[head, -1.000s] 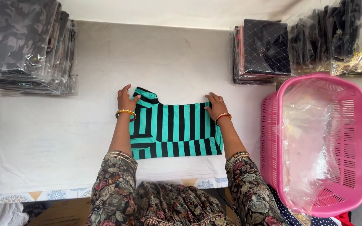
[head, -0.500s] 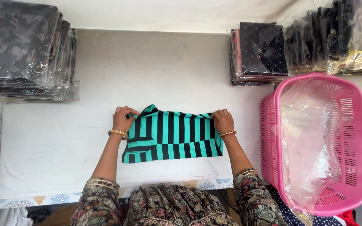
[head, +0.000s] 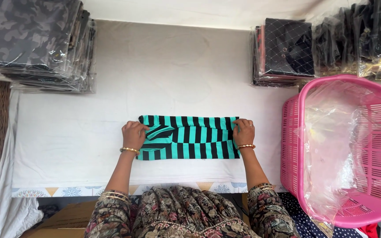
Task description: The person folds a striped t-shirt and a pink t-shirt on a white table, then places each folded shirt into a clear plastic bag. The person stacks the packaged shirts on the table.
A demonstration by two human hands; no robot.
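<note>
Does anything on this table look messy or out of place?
Only slightly: the striped garment bunches unevenly beside the left hand, while the right hand end lies flat. The wrapped stacks sit tidy.

The light is bright, soft and even, daylight-like, and the white table cover (head: 164, 70) is close to washed out toward twelve o'clock. Shadows are faint and short, a thin one under the striped cloth (head: 190, 136). Glare streaks the clear wrapping on the stack at ten o'clock (head: 45, 48), the packets at two o'clock (head: 358, 39) and the plastic sheet in the pink basket (head: 331, 145) at three o'clock. Focus is sharp throughout, with slight wide-angle bending at the edges.
</note>
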